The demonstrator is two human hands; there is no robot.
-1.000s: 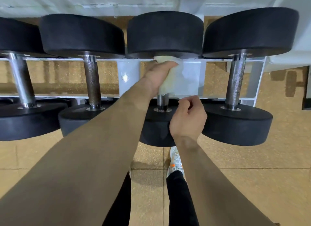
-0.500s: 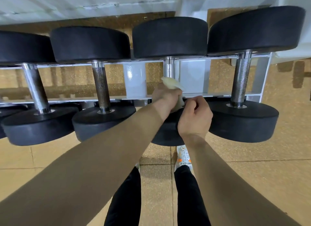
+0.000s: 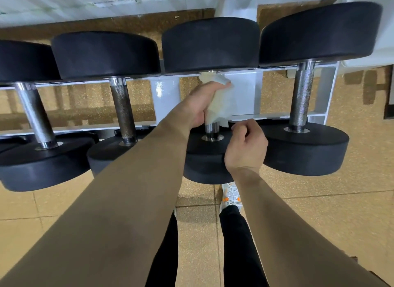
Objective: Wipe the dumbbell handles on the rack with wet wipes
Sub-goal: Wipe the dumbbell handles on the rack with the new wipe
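Note:
Several black dumbbells lie across a white rack (image 3: 166, 94). My left hand (image 3: 202, 103) grips a white wet wipe (image 3: 221, 103) wrapped round the steel handle (image 3: 211, 128) of the third dumbbell (image 3: 211, 45), up near its far head. Only the handle's near end shows below the wipe. My right hand (image 3: 247, 145) rests with curled fingers on that dumbbell's near head; whether it holds anything is hidden. Bare knurled handles stand to the left (image 3: 123, 111) and to the right (image 3: 302, 94).
Another dumbbell handle (image 3: 35, 113) is at the far left. Tan speckled floor tiles lie below the rack. My legs in black trousers and a white shoe with orange marks (image 3: 231, 198) stand under the dumbbells. A white wall runs along the top.
My left hand slid the wipe down the handle to the near head, then back up to the far end. My right hand stayed on the near head.

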